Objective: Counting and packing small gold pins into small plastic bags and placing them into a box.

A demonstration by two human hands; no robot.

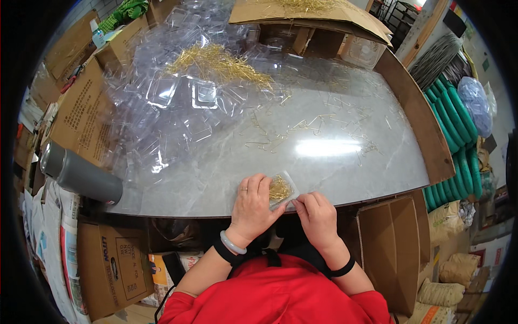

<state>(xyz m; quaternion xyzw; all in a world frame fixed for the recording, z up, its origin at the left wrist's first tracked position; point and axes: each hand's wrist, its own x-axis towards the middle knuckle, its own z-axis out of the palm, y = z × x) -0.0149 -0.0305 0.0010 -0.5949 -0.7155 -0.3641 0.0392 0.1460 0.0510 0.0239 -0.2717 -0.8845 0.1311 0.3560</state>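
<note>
A small clear plastic box [292,183] lies tilted at the table's near edge, with a bundle of thin gold wire hooks [279,188] inside. My left hand [252,208] grips the box from its left side, thumb along the near edge and fingers over the far part. At the near right corner, the thumb and forefinger of my right hand [318,216] pinch the box's rim. Whether its lid is fully closed cannot be made out.
Many clear plastic boxes [156,127] pile up on the left, topped by a heap of gold hooks [218,63]. Loose hooks [313,123] lie across the grey table [216,181]. A grey bottle [81,174] leans at the left edge; a wooden rail [415,113] borders the right.
</note>
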